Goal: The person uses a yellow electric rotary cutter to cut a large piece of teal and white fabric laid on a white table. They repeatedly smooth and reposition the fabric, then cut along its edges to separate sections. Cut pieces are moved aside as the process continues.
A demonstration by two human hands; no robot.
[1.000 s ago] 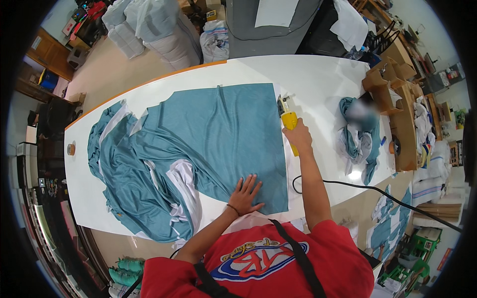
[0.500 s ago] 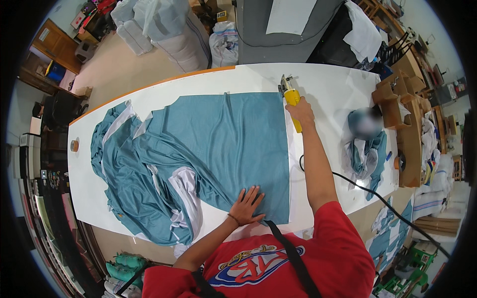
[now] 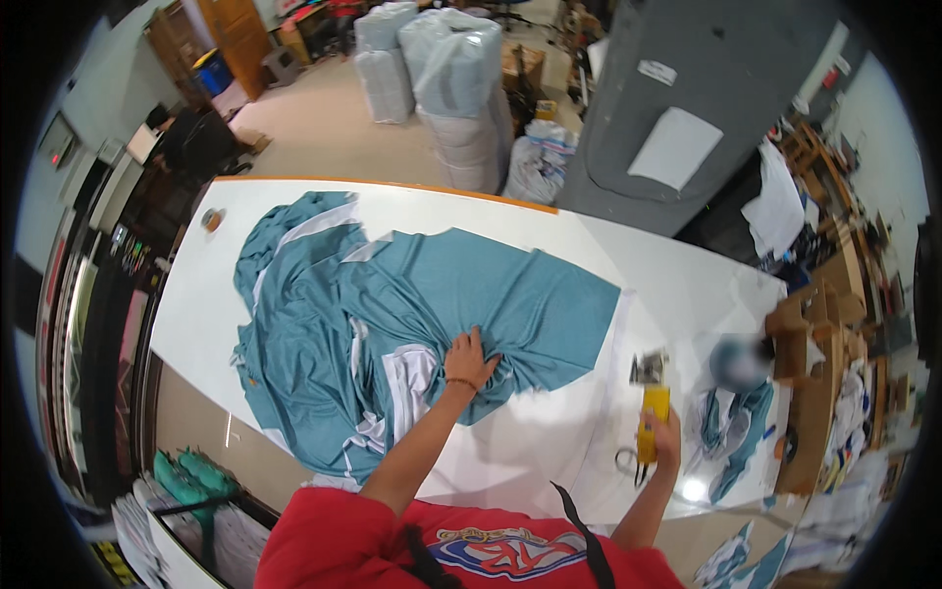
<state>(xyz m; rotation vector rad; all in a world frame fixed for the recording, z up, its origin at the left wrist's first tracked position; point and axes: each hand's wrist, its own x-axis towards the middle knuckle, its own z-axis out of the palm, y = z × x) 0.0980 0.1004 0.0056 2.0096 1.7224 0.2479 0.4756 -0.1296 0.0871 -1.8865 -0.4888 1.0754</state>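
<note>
Teal fabric (image 3: 549,304) with white pieces among its folds lies heaped and creased across the white table. My left hand (image 3: 473,361) is on its near middle, the fingers closed on the cloth, which bunches and creases around them. At the right, beyond the fabric's edge, my right hand (image 3: 667,442) is wrapped around the yellow body of a corded electric fabric cutter (image 3: 654,407). The cutter's metal head points toward the far side. It stands apart from the teal fabric.
The white table (image 3: 216,294) has an orange far edge and a tape roll (image 3: 211,220) at its far left. Teal and white scraps (image 3: 726,422) lie right of the cutter, beside cardboard boxes (image 3: 824,393). Wrapped bales (image 3: 456,108) and a grey cabinet (image 3: 628,118) stand beyond the table.
My right hand has brought the cutter from the fabric's far right corner back toward me. My left hand, flat before, has bunched the fabric and drawn its right edge leftward. The view has shifted.
</note>
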